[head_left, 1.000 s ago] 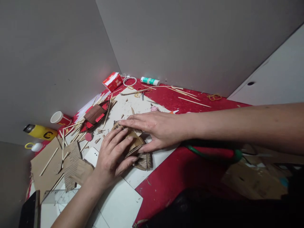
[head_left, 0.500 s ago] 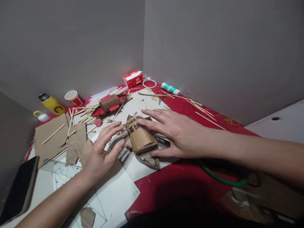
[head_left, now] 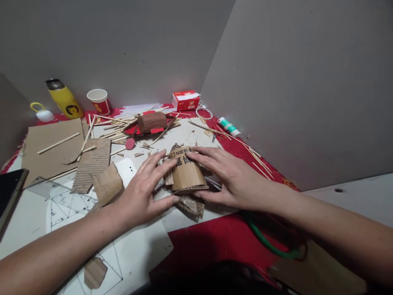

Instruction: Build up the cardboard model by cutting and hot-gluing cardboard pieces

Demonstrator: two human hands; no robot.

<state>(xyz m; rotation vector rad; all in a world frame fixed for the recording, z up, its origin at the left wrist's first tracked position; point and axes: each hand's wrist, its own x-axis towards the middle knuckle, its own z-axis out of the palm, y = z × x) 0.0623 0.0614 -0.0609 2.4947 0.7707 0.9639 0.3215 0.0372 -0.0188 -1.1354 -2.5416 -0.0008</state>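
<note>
Under my hands lies the red table (head_left: 215, 241), and over it a big white sheet of board (head_left: 144, 254) reaching back toward my left arm. Well off to the left of my left hand rests a flat brown cardboard sheet (head_left: 46, 151) with thin wooden sticks (head_left: 57, 143) across it. Between my hands sits the folded brown cardboard piece with black print (head_left: 186, 174), on the white board. My left hand (head_left: 144, 192) lies open and flat, its fingers (head_left: 158, 166) touching the piece's left edge, gripping nothing. My right hand (head_left: 236, 180) is spread, fingers (head_left: 202, 157) pressing its top and right side, thumb low beside it. Beyond my fingertips stands a small brown cardboard roll on red scraps (head_left: 152, 121); farther back, a yellow bottle (head_left: 64, 100) and a red paper cup (head_left: 100, 101).
</note>
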